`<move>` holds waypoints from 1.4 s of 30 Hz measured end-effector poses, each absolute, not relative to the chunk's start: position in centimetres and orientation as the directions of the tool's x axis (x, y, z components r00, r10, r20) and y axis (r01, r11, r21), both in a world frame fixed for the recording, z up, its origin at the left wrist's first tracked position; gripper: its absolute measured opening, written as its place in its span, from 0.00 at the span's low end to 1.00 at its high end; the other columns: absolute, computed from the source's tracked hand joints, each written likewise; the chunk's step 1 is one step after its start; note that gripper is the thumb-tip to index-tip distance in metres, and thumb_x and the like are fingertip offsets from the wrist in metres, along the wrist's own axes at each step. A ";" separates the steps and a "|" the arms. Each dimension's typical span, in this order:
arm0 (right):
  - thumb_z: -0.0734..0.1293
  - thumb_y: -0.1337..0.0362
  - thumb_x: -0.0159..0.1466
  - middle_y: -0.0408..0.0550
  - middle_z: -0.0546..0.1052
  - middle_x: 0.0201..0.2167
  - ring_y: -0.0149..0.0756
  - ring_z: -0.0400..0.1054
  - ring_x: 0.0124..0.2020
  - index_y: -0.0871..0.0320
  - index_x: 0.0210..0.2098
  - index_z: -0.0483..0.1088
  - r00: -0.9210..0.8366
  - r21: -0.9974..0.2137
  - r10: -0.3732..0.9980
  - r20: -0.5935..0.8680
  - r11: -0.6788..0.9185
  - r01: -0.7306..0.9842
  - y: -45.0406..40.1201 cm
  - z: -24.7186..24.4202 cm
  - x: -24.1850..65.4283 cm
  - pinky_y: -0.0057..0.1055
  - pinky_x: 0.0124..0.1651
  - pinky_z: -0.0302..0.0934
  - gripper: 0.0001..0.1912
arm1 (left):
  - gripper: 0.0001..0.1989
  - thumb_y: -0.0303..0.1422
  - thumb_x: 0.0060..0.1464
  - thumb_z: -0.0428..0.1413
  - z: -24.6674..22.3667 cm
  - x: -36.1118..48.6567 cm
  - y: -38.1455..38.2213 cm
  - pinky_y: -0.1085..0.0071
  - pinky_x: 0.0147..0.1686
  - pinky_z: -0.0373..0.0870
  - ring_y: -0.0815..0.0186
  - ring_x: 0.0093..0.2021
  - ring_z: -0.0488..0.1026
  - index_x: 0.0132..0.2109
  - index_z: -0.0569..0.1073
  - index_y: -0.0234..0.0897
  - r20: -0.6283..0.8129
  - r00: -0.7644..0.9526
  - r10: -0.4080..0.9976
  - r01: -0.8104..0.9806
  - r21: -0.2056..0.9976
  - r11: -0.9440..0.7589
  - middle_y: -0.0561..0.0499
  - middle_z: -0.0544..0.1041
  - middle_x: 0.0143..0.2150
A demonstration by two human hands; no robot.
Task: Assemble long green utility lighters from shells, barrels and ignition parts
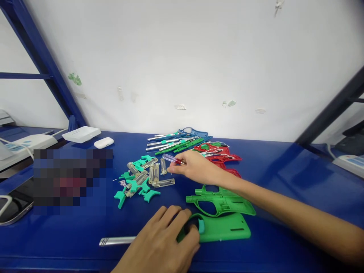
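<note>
My left hand (167, 239) is closed round the front of a green toy gun (227, 227) lying near the table's front edge. The toy's silver barrel (117, 241) sticks out left of the hand, and a teal trigger piece (201, 226) shows by the fingers. My right hand (193, 165) pinches a screwdriver (170, 157) with a clear purplish handle and a red part at the fingers; its tip is hidden. Just left of it lie clear plastic capsules (164, 183) and loose teal triggers (150, 195). More green gun shells (227, 204) lie beneath my right forearm.
Blue toy guns (196, 132) with silver barrels, and red ones (224, 156) with white wires, lie towards the wall. On the left are a white case (104, 143), a white box (81, 134), a phone (18, 201) and a blurred patch. Blue frame posts (47, 64) flank the table.
</note>
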State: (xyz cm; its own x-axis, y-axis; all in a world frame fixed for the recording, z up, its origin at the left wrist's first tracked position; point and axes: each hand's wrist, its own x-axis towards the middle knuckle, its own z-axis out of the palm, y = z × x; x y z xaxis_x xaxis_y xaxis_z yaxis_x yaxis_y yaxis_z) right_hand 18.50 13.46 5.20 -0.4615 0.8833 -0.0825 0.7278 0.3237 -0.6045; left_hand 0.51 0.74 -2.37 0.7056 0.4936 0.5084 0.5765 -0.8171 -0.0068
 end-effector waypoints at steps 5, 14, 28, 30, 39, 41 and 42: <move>0.71 0.53 0.76 0.50 0.82 0.51 0.40 0.79 0.46 0.58 0.55 0.76 -0.475 -0.558 0.878 -0.065 0.362 0.747 13.8 4.8 17.0 0.43 0.49 0.77 0.17 | 0.05 0.30 0.71 0.59 -2.4 0.6 0.9 0.55 0.49 0.83 0.54 0.49 0.81 0.52 0.75 0.41 0.516 0.687 0.512 0.591 0.014 -0.807 0.48 0.84 0.54; 0.63 0.46 0.79 0.43 0.80 0.35 0.33 0.74 0.32 0.58 0.43 0.77 -0.451 -0.499 0.888 0.092 0.433 0.751 12.2 6.4 19.4 0.35 0.39 0.70 0.22 | 0.05 0.32 0.70 0.61 -2.5 0.6 0.6 0.58 0.51 0.80 0.56 0.49 0.81 0.51 0.75 0.41 0.521 0.680 0.516 0.597 0.015 -0.802 0.49 0.83 0.54; 0.64 0.45 0.75 0.57 0.86 0.31 0.52 0.80 0.28 0.56 0.46 0.82 0.105 -0.226 0.922 0.374 -0.020 0.974 5.4 2.7 39.3 0.40 0.33 0.62 0.23 | 0.13 0.25 0.69 0.52 -2.3 0.5 0.4 0.54 0.55 0.81 0.54 0.52 0.81 0.54 0.77 0.40 0.519 0.673 0.527 0.587 0.060 -0.808 0.48 0.84 0.56; 0.66 0.50 0.74 0.55 0.87 0.32 0.52 0.82 0.30 0.55 0.46 0.84 0.092 -0.240 0.937 0.338 -0.008 0.971 5.3 1.6 40.1 0.40 0.35 0.66 0.18 | 0.13 0.25 0.71 0.50 -2.2 0.4 0.3 0.53 0.55 0.82 0.53 0.53 0.81 0.54 0.77 0.40 0.523 0.672 0.524 0.587 0.054 -0.808 0.47 0.84 0.56; 0.64 0.47 0.75 0.54 0.86 0.48 0.56 0.82 0.48 0.49 0.47 0.81 0.006 -0.255 0.789 0.614 0.192 0.948 0.1 -0.3 35.5 0.54 0.55 0.74 0.18 | 0.10 0.30 0.76 0.51 -2.3 0.3 0.5 0.55 0.55 0.82 0.54 0.53 0.82 0.54 0.77 0.41 0.533 0.673 0.512 0.588 0.034 -0.808 0.50 0.85 0.57; 0.67 0.51 0.75 0.47 0.86 0.47 0.47 0.84 0.46 0.44 0.49 0.80 -0.134 -0.262 0.757 0.640 0.379 0.888 -1.9 -0.5 32.6 0.41 0.49 0.78 0.11 | 0.12 0.31 0.79 0.48 -2.1 0.2 0.4 0.56 0.54 0.82 0.56 0.52 0.83 0.55 0.76 0.42 0.557 0.661 0.503 0.586 0.035 -0.810 0.51 0.85 0.57; 0.69 0.52 0.74 0.44 0.87 0.46 0.44 0.84 0.46 0.43 0.51 0.79 -0.221 -0.238 0.719 0.659 0.478 0.846 -2.6 -0.6 31.3 0.36 0.47 0.79 0.10 | 0.13 0.32 0.80 0.46 -2.0 0.2 0.3 0.58 0.53 0.83 0.57 0.51 0.83 0.56 0.75 0.42 0.572 0.650 0.501 0.587 0.042 -0.809 0.52 0.86 0.56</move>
